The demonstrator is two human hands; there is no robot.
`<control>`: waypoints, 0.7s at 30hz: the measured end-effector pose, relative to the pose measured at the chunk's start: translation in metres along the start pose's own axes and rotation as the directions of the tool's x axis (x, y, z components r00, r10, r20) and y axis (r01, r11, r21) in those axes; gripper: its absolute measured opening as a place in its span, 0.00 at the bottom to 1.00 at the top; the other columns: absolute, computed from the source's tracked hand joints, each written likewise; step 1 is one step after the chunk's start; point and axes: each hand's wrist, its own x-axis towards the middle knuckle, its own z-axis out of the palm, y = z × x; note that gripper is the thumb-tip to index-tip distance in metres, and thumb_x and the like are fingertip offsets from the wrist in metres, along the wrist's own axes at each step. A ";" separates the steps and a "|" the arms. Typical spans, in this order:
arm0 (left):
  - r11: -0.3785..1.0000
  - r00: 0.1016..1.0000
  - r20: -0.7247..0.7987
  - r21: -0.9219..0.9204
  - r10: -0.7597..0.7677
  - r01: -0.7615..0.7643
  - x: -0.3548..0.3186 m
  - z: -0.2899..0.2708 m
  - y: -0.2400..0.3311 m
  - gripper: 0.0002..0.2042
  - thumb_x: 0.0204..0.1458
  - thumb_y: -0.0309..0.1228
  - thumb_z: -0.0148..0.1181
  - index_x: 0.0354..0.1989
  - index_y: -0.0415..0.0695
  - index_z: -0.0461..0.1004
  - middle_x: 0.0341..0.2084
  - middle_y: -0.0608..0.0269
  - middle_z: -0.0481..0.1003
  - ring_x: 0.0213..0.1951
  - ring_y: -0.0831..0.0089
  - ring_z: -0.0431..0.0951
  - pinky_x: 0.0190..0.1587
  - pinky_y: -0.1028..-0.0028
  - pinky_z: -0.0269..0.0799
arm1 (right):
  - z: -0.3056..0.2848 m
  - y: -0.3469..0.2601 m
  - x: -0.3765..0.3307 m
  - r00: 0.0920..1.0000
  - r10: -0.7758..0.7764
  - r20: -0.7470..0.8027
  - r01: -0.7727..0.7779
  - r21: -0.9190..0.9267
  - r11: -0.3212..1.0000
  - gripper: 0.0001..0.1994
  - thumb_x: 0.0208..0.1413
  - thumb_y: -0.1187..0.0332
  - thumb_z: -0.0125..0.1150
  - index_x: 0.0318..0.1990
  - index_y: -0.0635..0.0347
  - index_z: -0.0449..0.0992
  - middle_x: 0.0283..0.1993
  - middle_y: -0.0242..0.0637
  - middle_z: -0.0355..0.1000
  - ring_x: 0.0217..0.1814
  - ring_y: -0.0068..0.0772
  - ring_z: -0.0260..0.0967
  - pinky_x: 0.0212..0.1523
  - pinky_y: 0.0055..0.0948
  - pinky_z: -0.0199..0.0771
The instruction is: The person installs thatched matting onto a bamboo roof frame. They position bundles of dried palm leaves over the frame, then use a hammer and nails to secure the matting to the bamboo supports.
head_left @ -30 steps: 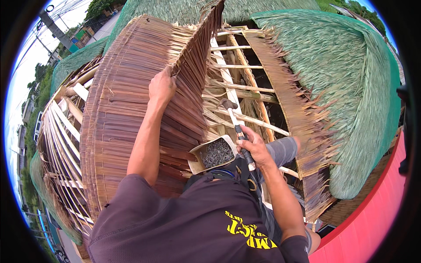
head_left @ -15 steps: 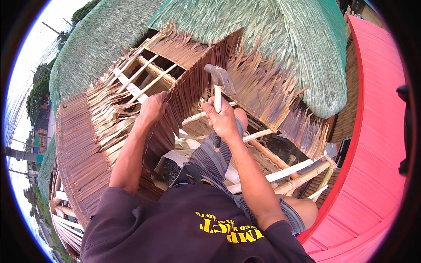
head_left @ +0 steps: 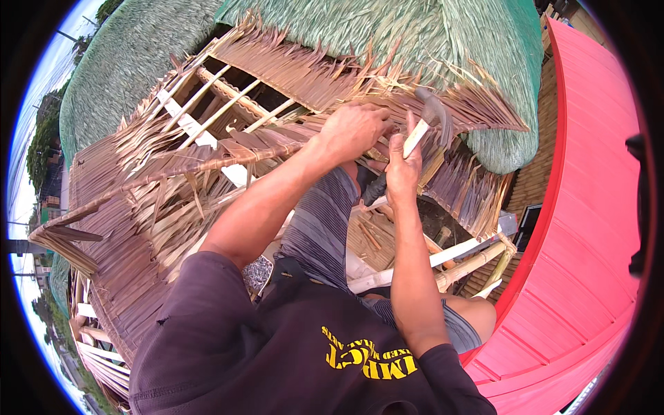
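Left hand (head_left: pixel 354 131) at long brown thatch panel (head_left: pixel 277 151), right hand (head_left: pixel 402 173) gripping hammer (head_left: pixel 434 114), nails (head_left: pixel 257 272) near waist, red roof (head_left: pixel 581 207) at right, greenish thatch (head_left: pixel 394 41) beyond

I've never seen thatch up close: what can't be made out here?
In the head view:
Nails: too small to count, partly hidden by the shirt.
Left hand: its back hides what, if anything, its palm holds.
Hammer: mid-handle covered by the right hand.
Red roof: right side cut off by the picture's edge.

A dark short-sleeved shirt (head_left: pixel 228 346) (yellow lettering (head_left: pixel 371 358) on its front) is worn with striped grey shorts (head_left: pixel 315 228).
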 end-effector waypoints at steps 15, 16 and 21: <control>-0.128 0.626 0.201 -0.979 -0.753 0.161 -0.165 -0.010 0.026 0.41 0.62 0.56 0.58 0.71 0.40 0.50 0.66 0.51 0.59 0.60 0.59 0.73 0.45 0.60 0.81 | -0.080 -0.016 -0.039 0.818 -0.051 -0.573 0.011 -0.072 0.997 0.08 0.61 0.74 0.58 0.47 0.61 0.75 0.39 0.37 0.73 0.27 0.27 0.71 0.25 0.27 0.78; -0.142 0.614 0.135 -0.989 -0.778 0.038 -0.167 -0.017 0.015 0.44 0.60 0.60 0.56 0.74 0.43 0.46 0.70 0.50 0.53 0.65 0.52 0.68 0.53 0.50 0.79 | -0.085 -0.033 -0.042 0.829 -0.139 -0.542 0.106 -0.093 0.990 0.08 0.62 0.74 0.57 0.47 0.62 0.75 0.38 0.37 0.73 0.27 0.26 0.71 0.25 0.26 0.79; -0.295 0.471 0.133 -0.911 -0.872 -0.288 -0.119 -0.045 -0.025 0.38 0.65 0.57 0.50 0.73 0.45 0.50 0.68 0.47 0.57 0.65 0.46 0.66 0.65 0.43 0.68 | -0.143 -0.132 -0.055 0.695 -0.356 -0.625 0.282 -0.218 0.934 0.06 0.60 0.75 0.59 0.43 0.60 0.76 0.34 0.32 0.71 0.28 0.25 0.71 0.25 0.26 0.78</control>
